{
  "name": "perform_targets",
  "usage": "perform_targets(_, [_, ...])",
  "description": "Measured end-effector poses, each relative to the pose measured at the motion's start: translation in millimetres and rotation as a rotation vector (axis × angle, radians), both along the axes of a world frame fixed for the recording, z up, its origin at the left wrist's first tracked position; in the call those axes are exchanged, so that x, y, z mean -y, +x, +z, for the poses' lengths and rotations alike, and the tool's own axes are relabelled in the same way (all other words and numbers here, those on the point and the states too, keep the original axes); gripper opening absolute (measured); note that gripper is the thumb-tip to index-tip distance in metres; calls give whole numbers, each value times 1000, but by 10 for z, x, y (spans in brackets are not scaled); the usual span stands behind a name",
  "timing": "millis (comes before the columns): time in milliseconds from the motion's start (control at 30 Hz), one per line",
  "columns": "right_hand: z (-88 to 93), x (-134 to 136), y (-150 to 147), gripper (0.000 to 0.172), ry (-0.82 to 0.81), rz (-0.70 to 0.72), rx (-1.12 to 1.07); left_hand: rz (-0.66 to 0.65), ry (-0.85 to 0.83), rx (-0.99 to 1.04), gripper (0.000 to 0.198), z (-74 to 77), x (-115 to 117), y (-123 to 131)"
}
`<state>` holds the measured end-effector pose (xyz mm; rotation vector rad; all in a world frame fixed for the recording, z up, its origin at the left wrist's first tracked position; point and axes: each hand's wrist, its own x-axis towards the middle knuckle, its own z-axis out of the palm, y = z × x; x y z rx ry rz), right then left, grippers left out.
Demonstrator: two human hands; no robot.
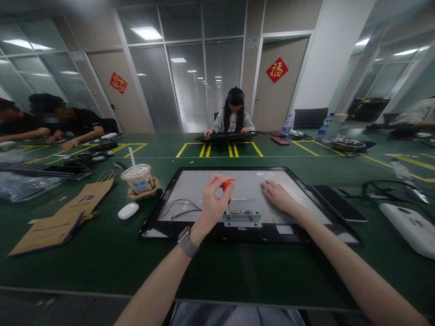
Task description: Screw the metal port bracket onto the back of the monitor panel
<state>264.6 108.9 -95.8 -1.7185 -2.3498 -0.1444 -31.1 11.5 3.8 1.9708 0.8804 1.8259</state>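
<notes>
A flat monitor panel (pixel 190 181) lies face down on the green table, its grey metal back up, with thin wires (pixel 180 208) on its left part. My left hand (pixel 212 203) is closed around an orange-handled screwdriver (pixel 227 186), held upright with its tip on the small metal connector bracket (pixel 243 218) near the panel's front edge. My right hand (pixel 278 195) lies flat with fingers stretched out on the panel's back, to the right of the screwdriver. A watch sits on my left wrist.
A lidded drink cup with a straw (pixel 138 177), a white mouse (pixel 128 210) and brown paper bags (pixel 64 215) lie to the left. A dark phone-like slab (pixel 340 203), cables and a white device (pixel 409 226) lie right. Other people sit across the table and at far left.
</notes>
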Motion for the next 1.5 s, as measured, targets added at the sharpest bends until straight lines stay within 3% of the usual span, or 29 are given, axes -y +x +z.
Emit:
perform_targets(100, [8, 3, 0, 50, -1, -1, 4, 33, 34, 4, 7, -3, -20, -2])
perform_targets(300, [-2, 1, 5, 49, 14, -11, 24, 44, 48, 24, 23, -6, -11, -6])
perform_targets(500, [-32, -21, 29, 48, 28, 2, 39, -147, -110, 103, 33, -15, -15, -9])
perform_targets(700, [-21, -15, 26, 49, 23, 9, 23, -99, -132, 107, 18, -8, -55, -13])
perform_targets(900, [-25, -20, 26, 49, 15, 16, 9, -256, -271, 189, 28, -15, -45, 16])
perform_targets(1100, [-45, -34, 32, 48, 14, 7, 25, -108, -144, 86, 11, -21, -41, 0])
perform_targets(1267, [-39, -21, 18, 49, 2, -5, 17, -188, -199, 103, 27, -3, -25, -12])
perform_targets(1400, [-30, -16, 8, 47, 2, -17, 18, -109, -84, 52, 16, 24, -11, -9])
perform_targets(1500, [-29, -17, 9, 48, 3, -10, 20, -120, -93, 25, 16, 25, 4, 11])
